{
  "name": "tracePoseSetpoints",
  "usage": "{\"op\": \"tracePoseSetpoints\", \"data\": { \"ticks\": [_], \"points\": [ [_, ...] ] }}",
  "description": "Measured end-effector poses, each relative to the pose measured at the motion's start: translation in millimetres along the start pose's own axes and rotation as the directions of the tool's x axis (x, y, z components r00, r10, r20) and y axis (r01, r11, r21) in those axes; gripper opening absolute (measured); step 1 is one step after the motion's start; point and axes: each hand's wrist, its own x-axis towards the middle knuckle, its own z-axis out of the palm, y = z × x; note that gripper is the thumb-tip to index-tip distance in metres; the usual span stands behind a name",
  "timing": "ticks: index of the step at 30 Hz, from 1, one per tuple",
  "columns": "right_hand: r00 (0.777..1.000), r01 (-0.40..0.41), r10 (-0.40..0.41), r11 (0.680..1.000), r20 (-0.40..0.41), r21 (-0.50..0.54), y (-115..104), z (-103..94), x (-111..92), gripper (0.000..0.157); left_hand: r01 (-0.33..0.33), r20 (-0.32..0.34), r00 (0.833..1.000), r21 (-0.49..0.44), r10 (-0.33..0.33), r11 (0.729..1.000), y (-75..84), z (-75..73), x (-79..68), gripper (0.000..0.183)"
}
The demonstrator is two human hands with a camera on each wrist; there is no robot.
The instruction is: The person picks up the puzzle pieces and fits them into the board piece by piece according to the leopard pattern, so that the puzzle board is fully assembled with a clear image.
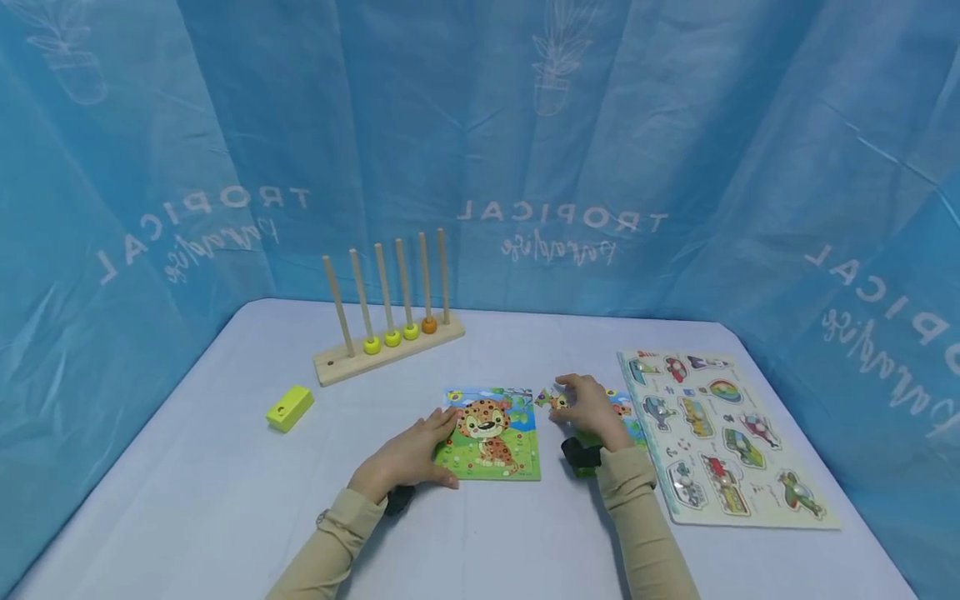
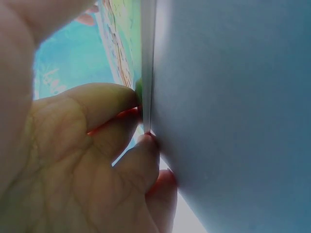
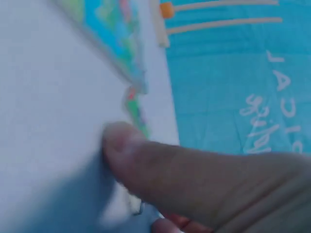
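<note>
On the white tabletop (image 1: 225, 492), as seen from the head, a square leopard puzzle (image 1: 489, 433) lies flat: a spotted orange cub sits on green grass under a strip of blue, with a yellow flower in the upper left corner and a leafy branch in the upper right. It lies between the two hands, against the fingers of the left hand (image 1: 412, 450), which lie relaxed along its left edge, the thumb near the lower left corner. Just right of the puzzle, the right hand (image 1: 592, 410) pinches a small puzzle piece (image 1: 558, 402) with a spotted yellow figure on it. A second puzzle (image 1: 632, 425) lies partly hidden beneath that hand and wrist, with a pale vehicle board (image 1: 720, 442) beside it. In the left wrist view, the leopard puzzle shows almost edge-on, its plain pale side touching the left hand's fingertips. In the right wrist view, the right thumb covers much of the piece, whose green end shows past it, near a corner of the leopard puzzle; blur hides the finer detail.
</note>
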Motion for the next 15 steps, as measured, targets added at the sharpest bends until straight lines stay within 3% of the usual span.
{"op": "tracePoseSetpoints", "data": {
  "ticks": [4,7,15],
  "points": [
    [1.000,-0.020,0.020,0.998,0.006,-0.057,0.4,0.9,2.1,0.053,0.000,0.004,1.000,-0.009,0.000,1.000,-0.2,-0.6,-0.5,0.102],
    [1.000,-0.018,0.018,0.999,-0.017,-0.042,-1.5,2.8,3.1,0.049,-0.004,0.002,1.000,-0.015,0.004,1.000,-0.2,-0.8,-0.5,0.102],
    [0.990,-0.035,0.062,0.977,-0.126,0.209,-8.6,3.5,3.3,0.018,-0.022,0.003,1.000,0.007,0.022,1.000,-2.2,-0.3,1.7,0.102]
  ]
}}
